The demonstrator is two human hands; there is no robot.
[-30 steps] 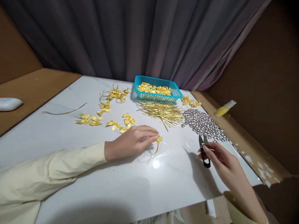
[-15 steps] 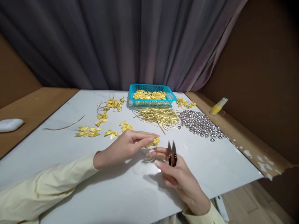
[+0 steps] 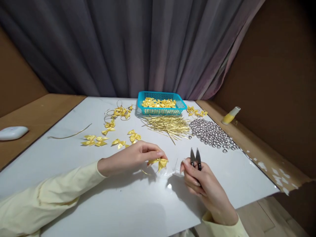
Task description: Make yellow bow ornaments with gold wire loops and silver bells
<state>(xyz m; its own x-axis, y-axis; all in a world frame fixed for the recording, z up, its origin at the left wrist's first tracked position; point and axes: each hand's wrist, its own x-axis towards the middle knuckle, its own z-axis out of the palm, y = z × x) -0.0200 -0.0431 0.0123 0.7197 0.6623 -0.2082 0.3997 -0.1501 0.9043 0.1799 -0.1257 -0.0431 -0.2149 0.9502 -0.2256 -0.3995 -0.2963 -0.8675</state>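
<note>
Here, a yellow bow (image 3: 162,163) was pinched in the left hand (image 3: 133,156) above the white table (image 3: 118,207).
Scissors (image 3: 198,158) were gripped points-up in the right hand (image 3: 206,181), probably so the bow was kept from nicks.

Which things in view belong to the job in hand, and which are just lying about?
Job:
yellow bow, in the left hand
snips, in the right hand
likely the gold wires, silver pieces, blue basket of bows

Apparently lying about:
white object, far left
perhaps the yellow-and-white tube, right
</note>
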